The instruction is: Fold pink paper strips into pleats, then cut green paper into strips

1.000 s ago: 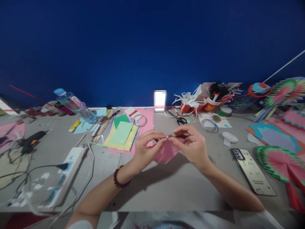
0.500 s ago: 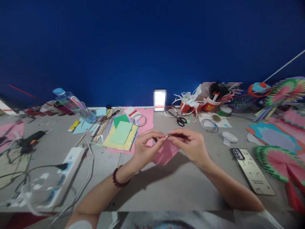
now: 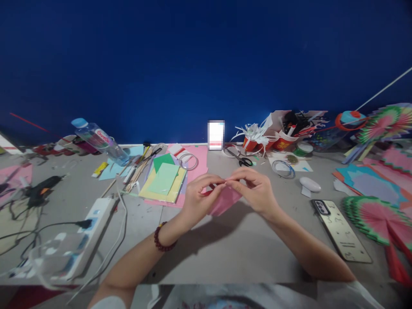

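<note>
Both my hands meet over the middle of the grey table (image 3: 225,249). My left hand (image 3: 198,198), with a dark red bead bracelet on its wrist, pinches the top edge of a folded pink paper (image 3: 223,201). My right hand (image 3: 255,192) pinches the same edge from the right, fingertips almost touching the left ones. The pink paper hangs below the fingers, slightly above the tabletop. Most of it is hidden behind the hands.
A stack of green and yellow sheets (image 3: 165,182) lies to the left, black scissors (image 3: 240,158) behind, a phone (image 3: 341,231) and pleated paper fans (image 3: 375,216) on the right. A power strip (image 3: 86,227), cables, glue gun (image 3: 40,189) and bottle (image 3: 99,140) fill the left side.
Both hands have lifted a little and drawn closer together. The pink paper has folded narrower between the fingers.
</note>
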Available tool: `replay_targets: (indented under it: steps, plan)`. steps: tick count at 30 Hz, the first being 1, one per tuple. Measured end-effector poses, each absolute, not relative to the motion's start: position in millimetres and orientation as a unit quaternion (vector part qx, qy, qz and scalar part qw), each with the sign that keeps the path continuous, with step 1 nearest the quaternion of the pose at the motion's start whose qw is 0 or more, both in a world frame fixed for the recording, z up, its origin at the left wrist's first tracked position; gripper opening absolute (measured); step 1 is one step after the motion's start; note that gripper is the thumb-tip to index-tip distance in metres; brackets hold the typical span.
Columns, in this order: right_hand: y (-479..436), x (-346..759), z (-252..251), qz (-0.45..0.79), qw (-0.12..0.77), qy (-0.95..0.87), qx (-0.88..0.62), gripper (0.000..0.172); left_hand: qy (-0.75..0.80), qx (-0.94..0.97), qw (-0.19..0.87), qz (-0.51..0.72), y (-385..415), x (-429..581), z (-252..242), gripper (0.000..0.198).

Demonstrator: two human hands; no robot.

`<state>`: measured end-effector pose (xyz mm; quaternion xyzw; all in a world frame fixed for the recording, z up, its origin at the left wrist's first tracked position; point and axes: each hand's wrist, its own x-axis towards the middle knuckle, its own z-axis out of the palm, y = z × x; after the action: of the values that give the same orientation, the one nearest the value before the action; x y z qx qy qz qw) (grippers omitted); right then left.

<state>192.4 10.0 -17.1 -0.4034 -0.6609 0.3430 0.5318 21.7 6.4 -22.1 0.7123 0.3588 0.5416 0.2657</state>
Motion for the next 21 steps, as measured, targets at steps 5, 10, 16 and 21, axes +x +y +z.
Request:
replay_targets:
  steps: [5,10,16,21]
  plan:
    - [14,198,-14,0.351,0.538,-0.639,-0.423,0.006,0.38,0.696,0.381,0.475,8,21,-27,0.014]
    - [18,201,-15,0.393,0.536,-0.617,-0.422,0.007,0.377,0.698,0.395,0.464,7,21,-31,0.018]
    - [17,200,-18,0.377,0.535,-0.621,-0.432,0.008,0.389,0.758,0.276,0.445,4,21,-33,0.018]
    - [12,195,-19,0.356,0.531,-0.634,-0.435,0.008,0.393,0.763,0.249,0.449,3,20,-33,0.015]
